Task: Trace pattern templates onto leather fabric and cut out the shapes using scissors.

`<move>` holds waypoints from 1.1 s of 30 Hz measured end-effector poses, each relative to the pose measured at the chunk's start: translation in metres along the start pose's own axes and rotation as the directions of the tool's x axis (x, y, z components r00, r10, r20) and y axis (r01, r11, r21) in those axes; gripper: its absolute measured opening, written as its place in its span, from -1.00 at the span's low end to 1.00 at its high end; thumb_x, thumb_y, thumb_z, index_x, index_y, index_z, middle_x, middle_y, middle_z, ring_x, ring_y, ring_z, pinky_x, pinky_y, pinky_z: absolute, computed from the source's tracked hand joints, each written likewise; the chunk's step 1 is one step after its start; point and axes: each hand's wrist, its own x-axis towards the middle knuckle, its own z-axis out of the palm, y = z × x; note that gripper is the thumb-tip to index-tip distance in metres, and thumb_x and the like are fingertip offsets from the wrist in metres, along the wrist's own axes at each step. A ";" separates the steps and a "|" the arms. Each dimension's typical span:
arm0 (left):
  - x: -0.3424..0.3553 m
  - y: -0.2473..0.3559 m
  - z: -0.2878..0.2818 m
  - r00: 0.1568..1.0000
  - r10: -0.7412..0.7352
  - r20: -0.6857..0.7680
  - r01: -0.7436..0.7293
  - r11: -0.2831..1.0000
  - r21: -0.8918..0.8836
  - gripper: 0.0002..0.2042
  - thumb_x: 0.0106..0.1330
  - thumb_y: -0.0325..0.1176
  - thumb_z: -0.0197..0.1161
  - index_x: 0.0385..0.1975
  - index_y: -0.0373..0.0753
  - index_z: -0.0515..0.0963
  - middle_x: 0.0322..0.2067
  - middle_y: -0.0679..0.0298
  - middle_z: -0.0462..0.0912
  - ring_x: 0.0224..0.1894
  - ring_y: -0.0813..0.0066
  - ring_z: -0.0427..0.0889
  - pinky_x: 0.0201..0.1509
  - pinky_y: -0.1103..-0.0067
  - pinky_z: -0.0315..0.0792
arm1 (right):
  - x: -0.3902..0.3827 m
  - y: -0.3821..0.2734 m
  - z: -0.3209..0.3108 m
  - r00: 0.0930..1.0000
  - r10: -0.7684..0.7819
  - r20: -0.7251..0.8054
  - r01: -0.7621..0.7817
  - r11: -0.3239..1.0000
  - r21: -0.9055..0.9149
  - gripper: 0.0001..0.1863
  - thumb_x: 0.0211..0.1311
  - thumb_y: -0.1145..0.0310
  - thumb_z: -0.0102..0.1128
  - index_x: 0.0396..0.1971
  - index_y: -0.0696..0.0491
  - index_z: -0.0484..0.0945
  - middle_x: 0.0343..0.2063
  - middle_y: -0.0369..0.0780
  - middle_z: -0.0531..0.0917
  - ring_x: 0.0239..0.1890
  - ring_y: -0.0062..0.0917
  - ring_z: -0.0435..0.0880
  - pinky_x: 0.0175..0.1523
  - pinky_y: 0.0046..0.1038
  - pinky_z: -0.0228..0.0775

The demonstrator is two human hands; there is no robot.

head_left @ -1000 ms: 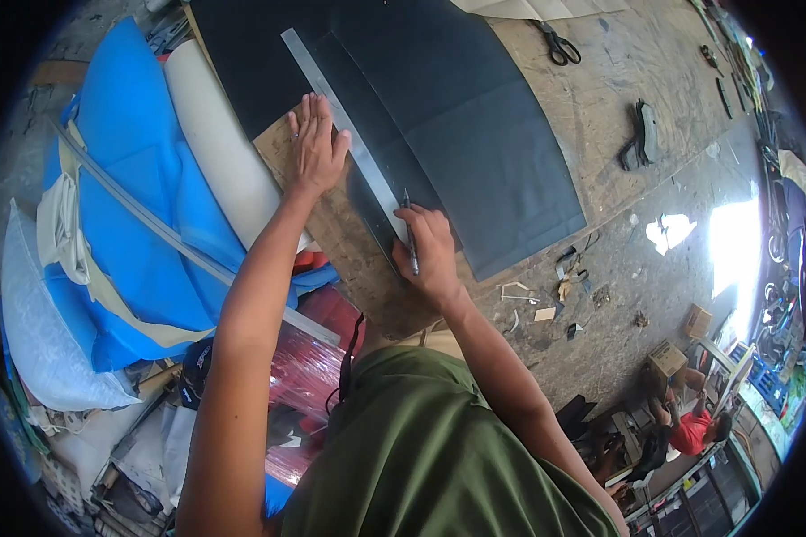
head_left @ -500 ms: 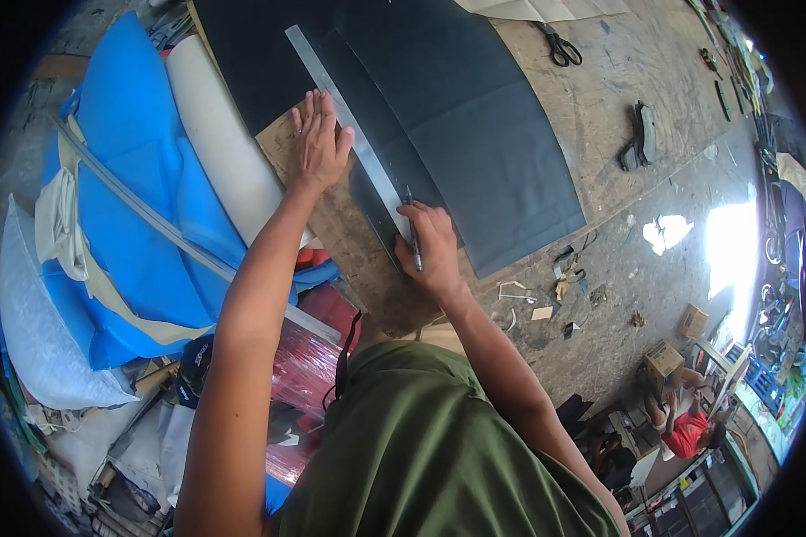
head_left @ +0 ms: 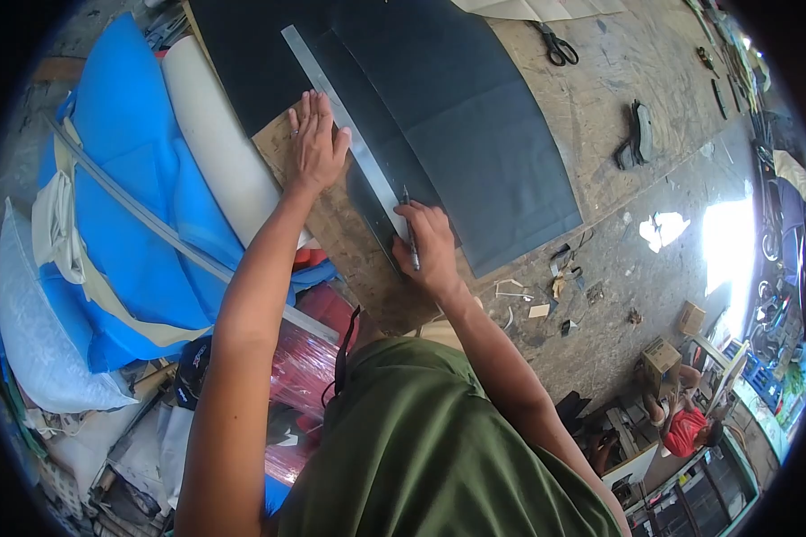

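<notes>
A long metal ruler (head_left: pixel 372 166) lies diagonally across black sheet material (head_left: pixel 501 161) on a worn wooden table (head_left: pixel 654 54). My left hand (head_left: pixel 318 148) presses down flat, fingers extended, along the ruler's left edge, over the sheet's border and the brown board. At the ruler's lower end, my right hand (head_left: pixel 428 237) grips a slim pen (head_left: pixel 414 255), its tip pointing up beside the ruler, while the fingers rest on the ruler and sheet.
Blue fabric (head_left: pixel 125 206), a white roll (head_left: pixel 210 125) and a metal strip fill the left side. Black scissors (head_left: pixel 560 45) and a dark folded piece (head_left: pixel 636 134) lie on the table. At lower right, a person in red (head_left: pixel 690 430) sits beside cardboard boxes (head_left: pixel 661 362).
Both hands, the ruler and the pen hold nearly the same position, with only slight shifts in the view. The person in red has moved slightly.
</notes>
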 end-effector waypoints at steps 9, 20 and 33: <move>0.001 -0.001 0.001 1.000 0.003 -0.004 -0.003 1.000 0.003 -0.29 0.54 -0.15 0.02 0.52 -0.55 0.11 0.50 -0.30 0.23 0.62 -0.27 0.05 0.68 -0.07 -0.22 | 0.000 0.002 0.000 1.000 -0.011 -0.001 0.011 1.000 0.008 -0.39 -0.03 0.52 0.34 0.15 0.08 0.55 0.10 -0.07 0.63 0.01 -0.17 0.58 0.19 -0.27 0.38; 0.003 0.005 -0.005 1.000 -0.024 0.016 0.024 1.000 -0.007 -0.27 0.50 -0.15 0.06 0.51 -0.56 0.12 0.50 -0.31 0.24 0.63 -0.25 0.05 0.69 -0.06 -0.24 | 0.002 -0.004 -0.003 1.000 0.010 0.001 -0.010 1.000 0.015 -0.41 -0.01 0.54 0.33 0.15 0.08 0.56 0.07 -0.06 0.64 -0.01 -0.16 0.58 0.16 -0.26 0.40; -0.001 0.005 -0.017 0.996 -0.080 0.027 0.082 0.994 -0.074 -0.25 0.46 -0.20 0.09 0.53 -0.56 0.09 0.51 -0.37 0.17 0.63 -0.27 0.03 0.68 -0.08 -0.21 | 0.192 -0.008 0.019 0.968 0.229 -0.099 -0.184 0.924 0.335 -0.73 0.25 0.39 0.33 -0.08 0.15 0.69 -0.34 -0.16 0.79 -0.45 -0.39 0.69 -0.26 -0.43 0.53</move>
